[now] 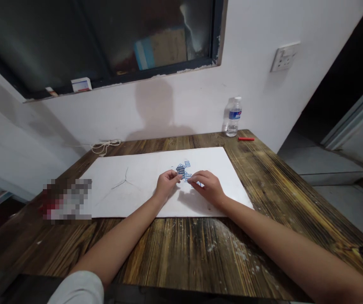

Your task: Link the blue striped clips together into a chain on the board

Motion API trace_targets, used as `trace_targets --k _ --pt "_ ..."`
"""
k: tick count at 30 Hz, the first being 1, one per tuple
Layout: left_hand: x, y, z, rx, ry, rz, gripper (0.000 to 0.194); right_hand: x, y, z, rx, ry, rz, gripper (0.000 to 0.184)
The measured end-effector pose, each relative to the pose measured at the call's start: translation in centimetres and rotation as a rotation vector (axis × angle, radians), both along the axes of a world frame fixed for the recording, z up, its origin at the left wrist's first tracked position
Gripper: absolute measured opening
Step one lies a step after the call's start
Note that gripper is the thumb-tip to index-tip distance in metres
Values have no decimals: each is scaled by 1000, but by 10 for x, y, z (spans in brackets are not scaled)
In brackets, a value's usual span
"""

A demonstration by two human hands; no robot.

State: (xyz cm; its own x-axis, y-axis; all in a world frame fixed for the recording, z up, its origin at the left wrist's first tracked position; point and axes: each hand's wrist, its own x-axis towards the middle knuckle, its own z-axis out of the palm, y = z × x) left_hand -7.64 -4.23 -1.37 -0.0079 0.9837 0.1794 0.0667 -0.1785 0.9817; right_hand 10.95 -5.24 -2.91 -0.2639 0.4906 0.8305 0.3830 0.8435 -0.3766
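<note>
Left hand: narrowly closed; the small blue-and-white lattice of strips is pinched at its left side, so this hand is taken as the nearer.
Right hand: narrowly curled; the lattice's lower right is touched by the fingertips, but a firm hold cannot be told.
Lattice: held between the hands, towards the far edge of the white rectangular board; its long axis cannot be told.
Board: laid on the dark-streaked wooden bench.

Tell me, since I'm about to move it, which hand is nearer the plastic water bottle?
Right. The right hand is in front of the plastic water bottle and slightly to its left; the left hand is farther left.
</note>
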Motion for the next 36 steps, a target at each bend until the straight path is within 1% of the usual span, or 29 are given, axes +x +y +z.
trace_targets --k 3,5,10,15,18,20,24,26,28,30,33,36 --pt "-1 2 -3 -17 -4 -14 31 1 -3 5 10 70 -45 12" --pt "-2 3 -5 -19 5 -43 31 1 -3 6 19 79 -61 13" --pt "-3 3 -8 19 -3 -130 31 1 2 1 27 6 -48 17" --pt "-3 2 -8 48 4 -172 33 1 5 -4 -40 -65 -60 20" --pt "-3 1 -5 44 2 -173 35 2 4 -3 -80 -89 -56 24" --pt "-2 0 -4 32 -1 -163 37 2 4 -3 -84 -98 -42 30" --pt "-2 -2 -1 15 -7 -130 37 1 4 -5 -34 -128 -4 48" --pt "-2 -2 -1 19 -11 -123 35 1 5 -6 -15 -147 18 53" --pt "-2 -1 -2 31 -12 -114 32 1 6 -6 -27 -145 37 55" --pt "-2 0 -3 40 -10 -90 29 2 9 -2 -78 -108 31 52" --pt "-2 1 -3 38 -4 -40 28 8 17 5 -205 -82 -29 35" --pt "-2 1 -3 34 1 5 29 16 27 9 -354 -216 -70 17"
